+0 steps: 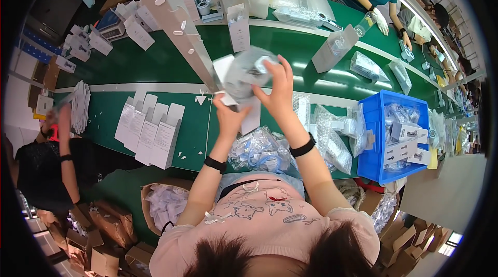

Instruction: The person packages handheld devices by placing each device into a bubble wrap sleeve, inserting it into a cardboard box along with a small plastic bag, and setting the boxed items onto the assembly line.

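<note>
My right hand (277, 90) grips a round, clear plastic-wrapped item (243, 75) from its right side, thumb and fingers curled round the wrapping. Below it is a white carton (251, 117) with raised flaps, and my left hand (230, 119) is closed on its left side. The wrapped item is at the carton's top; blur hides how far inside it sits. Just in front of the carton lies a heap of clear bags (262, 150) with pale blue and white parts inside.
Several open white cartons (150, 129) stand to the left. Bubble-wrapped packs (332, 139) lie at right beside a blue bin (371, 165) of bagged parts. A metal post (174, 23) rises from the green bench (194, 144). Co-workers sit at far left and far right.
</note>
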Demonstrator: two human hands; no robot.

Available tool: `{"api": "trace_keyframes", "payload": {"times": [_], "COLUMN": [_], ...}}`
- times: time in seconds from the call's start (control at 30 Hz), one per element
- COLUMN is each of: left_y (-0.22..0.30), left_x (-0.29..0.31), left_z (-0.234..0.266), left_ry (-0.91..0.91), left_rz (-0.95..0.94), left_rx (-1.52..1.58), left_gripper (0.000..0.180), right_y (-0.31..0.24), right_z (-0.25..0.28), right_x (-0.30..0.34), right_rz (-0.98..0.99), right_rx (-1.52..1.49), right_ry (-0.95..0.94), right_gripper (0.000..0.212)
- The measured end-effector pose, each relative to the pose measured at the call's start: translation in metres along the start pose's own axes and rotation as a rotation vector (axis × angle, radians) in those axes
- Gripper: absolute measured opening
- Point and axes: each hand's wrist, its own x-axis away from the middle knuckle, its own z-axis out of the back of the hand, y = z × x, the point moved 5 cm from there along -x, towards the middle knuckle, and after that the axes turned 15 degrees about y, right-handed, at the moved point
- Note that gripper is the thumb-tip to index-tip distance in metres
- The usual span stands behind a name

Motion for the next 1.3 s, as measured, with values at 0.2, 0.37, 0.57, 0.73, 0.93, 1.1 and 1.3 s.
{"api": "trace_keyframes", "payload": {"times": [0.2,0.37,0.57,0.73,0.93,1.1,1.3], "left_y": [-0.004,-0.007,-0.018,-0.021,0.021,0.051,0.048], "left_x": [-0.011,0.025,0.034,0.016,-0.002,-0.009,-0.007], "left_z": [0.015,0.014,0.022,0.047,0.065,0.061,0.061], "left_ry": [-0.03,-0.04,-0.088,-0.237,-0.415,-0.326,-0.194], "left_rz": [-0.048,-0.264,-0.318,0.003,-0.152,-0.268,-0.376], "left_rx": [0.002,-0.012,0.253,0.056,-0.015,-0.047,-0.13], "left_gripper": [0.083,0.082,0.081,0.075,0.068,0.04,0.013], "right_y": [-0.013,-0.009,-0.03,-0.027,0.036,0.056,0.062], "right_z": [0.0,0.009,0.004,0.029,0.04,0.03,0.049], "right_x": [-0.008,-0.011,0.015,0.062,0.151,0.175,0.132], "right_rz": [-0.043,-0.29,0.008,0.058,-0.355,-0.186,-0.544], "right_rx": [-0.082,-0.155,0.139,-0.083,0.219,0.322,-0.179], "right_ry": [-0.463,-0.288,-0.713,-0.545,-0.675,-0.902,-0.75], "right_gripper": [0.058,0.051,0.048,0.045,0.032,0.021,0.017]}}
